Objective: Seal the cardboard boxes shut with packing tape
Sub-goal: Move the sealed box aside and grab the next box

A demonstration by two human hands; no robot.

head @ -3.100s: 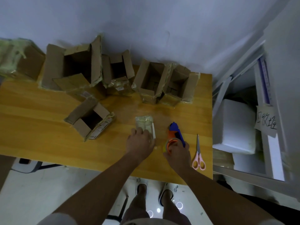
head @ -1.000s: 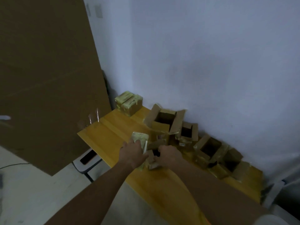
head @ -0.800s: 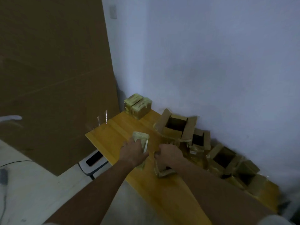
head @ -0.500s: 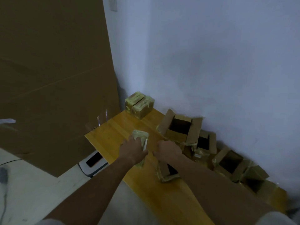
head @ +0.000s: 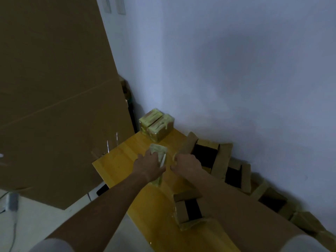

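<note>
Taped box in hand, headed for the finished pair in the corner

Pale wall and a big sheet of cardboard [head: 54, 91] close off the far corner of a yellow wooden desk [head: 120, 160]. Against that corner sit two taped boxes [head: 156, 124], side by side and touching, wrapped in shiny yellowish tape.

On the desk just in front of the person, the left hand [head: 149, 165] grips a small taped box [head: 157, 151], fingers curled over its near end so that only the far end shows past the knuckles. Its long axis runs away from the person, roughly toward the corner pair, which lie straight ahead and a little beyond it. A short gap of bare desk separates them.

Just beside it, the right hand [head: 187, 165] hovers with fingers curled; whether it holds anything cannot be told, though a thin pale strip shows at its far edge. An open box [head: 205, 153] stands touching or just behind this hand, with more open boxes [head: 234, 174] trailing along the wall to the right. Another open box [head: 189, 210] lies on its side nearer the person, under the right forearm.

Judging by this layout, the left hand is the nearer one to push the sealed box forward to join the pair, while the right is best placed to pull in the next open box
</note>
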